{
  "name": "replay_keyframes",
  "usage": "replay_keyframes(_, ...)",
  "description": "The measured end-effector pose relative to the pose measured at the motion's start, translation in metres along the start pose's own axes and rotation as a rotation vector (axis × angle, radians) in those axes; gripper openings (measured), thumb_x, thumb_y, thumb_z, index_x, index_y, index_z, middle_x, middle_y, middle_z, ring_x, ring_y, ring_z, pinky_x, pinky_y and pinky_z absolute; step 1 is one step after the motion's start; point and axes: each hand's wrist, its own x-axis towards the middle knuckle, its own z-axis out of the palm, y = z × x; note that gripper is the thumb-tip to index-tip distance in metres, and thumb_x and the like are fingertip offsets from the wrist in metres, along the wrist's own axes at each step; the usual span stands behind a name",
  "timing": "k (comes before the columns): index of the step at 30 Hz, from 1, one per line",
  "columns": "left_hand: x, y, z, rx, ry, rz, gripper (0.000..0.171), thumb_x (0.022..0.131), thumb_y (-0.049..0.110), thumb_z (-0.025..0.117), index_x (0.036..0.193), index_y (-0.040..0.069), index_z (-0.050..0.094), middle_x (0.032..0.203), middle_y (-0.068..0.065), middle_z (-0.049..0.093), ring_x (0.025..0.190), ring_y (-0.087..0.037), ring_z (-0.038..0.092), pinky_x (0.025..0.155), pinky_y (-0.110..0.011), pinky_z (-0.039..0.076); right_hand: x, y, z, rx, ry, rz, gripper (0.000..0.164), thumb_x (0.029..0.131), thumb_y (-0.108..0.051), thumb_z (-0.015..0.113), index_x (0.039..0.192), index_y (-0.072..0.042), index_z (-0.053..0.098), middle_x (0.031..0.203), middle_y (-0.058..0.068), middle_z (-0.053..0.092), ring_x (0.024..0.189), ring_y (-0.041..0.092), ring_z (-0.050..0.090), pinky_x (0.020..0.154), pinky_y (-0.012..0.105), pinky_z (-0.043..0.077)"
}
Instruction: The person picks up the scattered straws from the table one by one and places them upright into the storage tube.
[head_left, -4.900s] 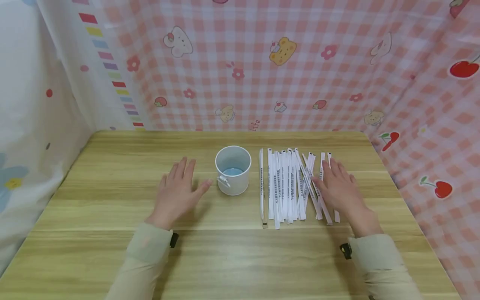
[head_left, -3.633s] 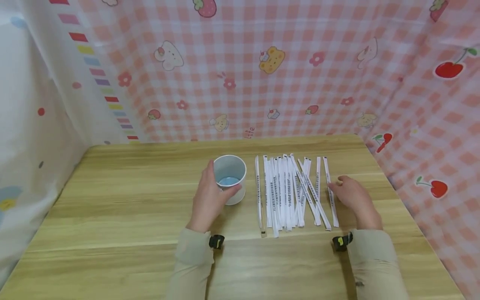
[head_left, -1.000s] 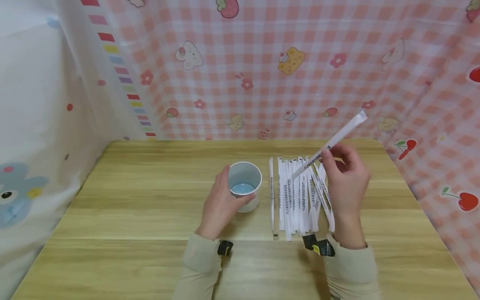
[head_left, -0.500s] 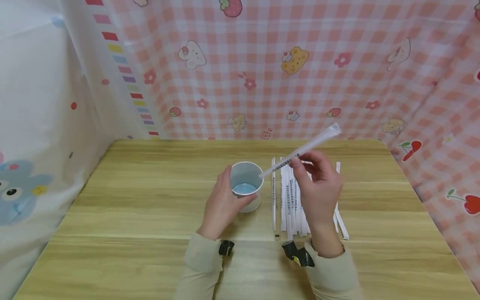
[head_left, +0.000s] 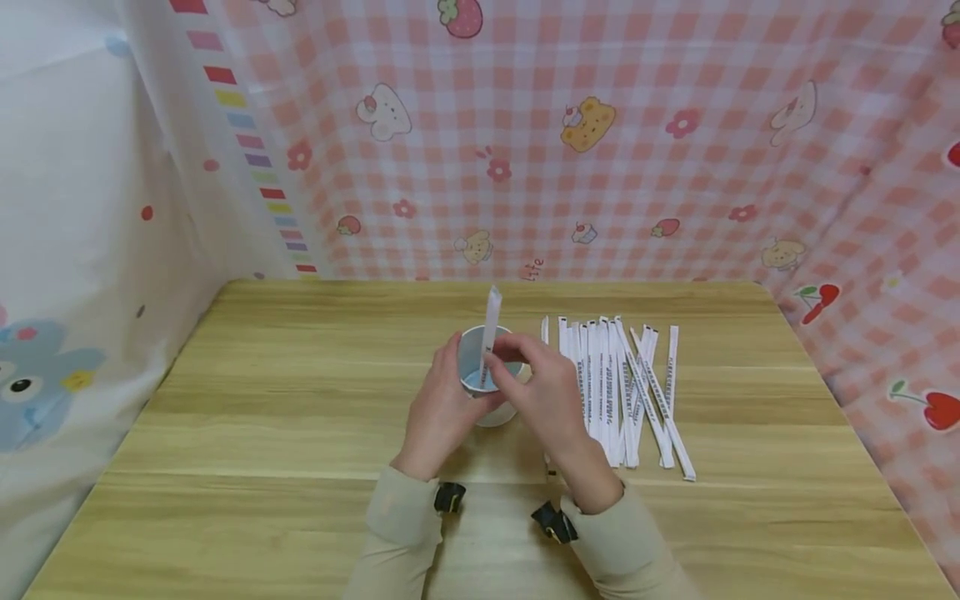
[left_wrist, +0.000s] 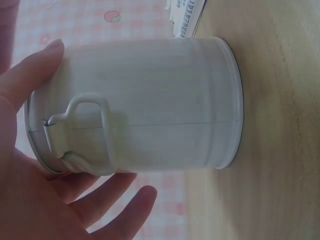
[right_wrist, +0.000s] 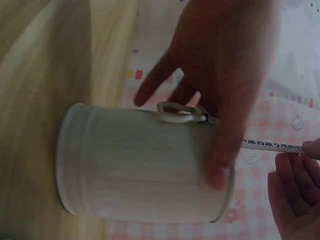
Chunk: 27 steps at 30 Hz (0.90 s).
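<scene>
A white metal bucket (left_wrist: 155, 95) with small side handles stands upright on the wooden table. My left hand (head_left: 438, 408) holds it near the rim, thumb on one side and fingers on the other, as the left wrist view shows. My right hand (head_left: 551, 396) pinches a straw in a white paper wrapper (head_left: 492, 315) between thumb and fingers, over the bucket's mouth. The wrapped straw is nearly upright; its lower end is inside the bucket. Several more paper-wrapped straws (head_left: 592, 392) lie to the right of the bucket, some partly hidden behind my right hand.
The wooden table (head_left: 285, 400) reaches back to a pink checked curtain (head_left: 435, 167). A white cloth (head_left: 82, 167) hangs at the left side. Two straws cross at the right end of the row, beside a straight one (head_left: 672, 367).
My left hand has moved to the bucket and taken hold of it. My right hand has picked up a wrapped straw, carried it left and brought its lower end into the bucket.
</scene>
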Motion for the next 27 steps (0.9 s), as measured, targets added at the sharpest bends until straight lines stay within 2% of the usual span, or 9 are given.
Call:
replay_keyframes(4,0.001,-0.001,0.000,0.028,-0.004,0.002,0.096,0.067,0.055,0.068,0.139,0.011,0.023,0.132,-0.007,0.038,0.113,-0.022,0.044,0.085,-0.044,0.043,-0.003,0.002,0.005,-0.069,-0.071,0.028,0.018,0.081,-0.022,0.065,0.094,-0.010,0.063,0.086,0.000,0.065,0.079,0.010,0.061,0.068,0.026,0.048)
replay_keyframes(9,0.001,-0.002,-0.001,0.054,0.003,0.037,0.090,0.070,0.043,0.070,0.139,0.009,0.022,0.132,-0.009,0.038,0.114,-0.022,0.044,0.085,-0.043,0.043,-0.006,0.006,0.011,-0.157,-0.152,0.023,0.013,0.080,-0.020,0.065,0.091,-0.012,0.062,0.082,-0.003,0.064,0.071,0.007,0.057,0.057,0.020,0.046)
replay_keyframes(12,0.001,-0.001,-0.001,0.048,0.006,0.057,0.088,0.071,0.038,0.071,0.139,0.009,0.023,0.130,-0.010,0.039,0.112,-0.022,0.045,0.083,-0.042,0.044,-0.008,0.008,0.014,-0.198,-0.176,0.027,0.012,0.080,-0.021,0.066,0.088,-0.013,0.063,0.080,-0.005,0.063,0.069,0.006,0.056,0.056,0.018,0.044)
replay_keyframes(16,0.000,-0.001,0.000,0.027,0.013,0.069,0.082,0.071,0.039,0.070,0.135,0.010,0.030,0.126,-0.008,0.042,0.109,-0.020,0.047,0.083,-0.040,0.044,-0.010,0.009,0.015,-0.197,-0.192,0.059,0.013,0.080,-0.024,0.066,0.089,-0.015,0.064,0.082,-0.006,0.064,0.070,0.008,0.058,0.058,0.021,0.044)
replay_keyframes(21,0.001,-0.002,0.001,0.005,0.022,0.073,0.084,0.068,0.045,0.071,0.134,0.008,0.034,0.129,-0.010,0.041,0.111,-0.021,0.046,0.084,-0.040,0.043,-0.008,0.009,0.007,-0.139,-0.168,0.104,0.025,0.080,-0.027,0.066,0.102,-0.015,0.063,0.095,-0.005,0.066,0.086,0.009,0.060,0.069,0.027,0.047)
replay_keyframes(24,0.001,-0.003,0.002,-0.027,0.025,0.047,0.090,0.065,0.050,0.072,0.135,0.010,0.033,0.127,-0.009,0.042,0.108,-0.021,0.048,0.084,-0.040,0.044,-0.006,0.014,-0.001,-0.116,-0.132,0.147,0.035,0.081,-0.032,0.064,0.112,-0.015,0.060,0.105,-0.005,0.064,0.097,0.010,0.057,0.079,0.031,0.045)
replay_keyframes(27,0.001,-0.002,0.003,-0.051,0.028,0.027,0.091,0.063,0.051,0.074,0.134,0.013,0.033,0.123,-0.006,0.044,0.106,-0.021,0.049,0.082,-0.040,0.044,-0.005,0.026,-0.015,-0.133,-0.088,0.225,0.042,0.082,-0.039,0.061,0.119,-0.018,0.057,0.112,-0.006,0.060,0.105,0.013,0.054,0.086,0.033,0.042)
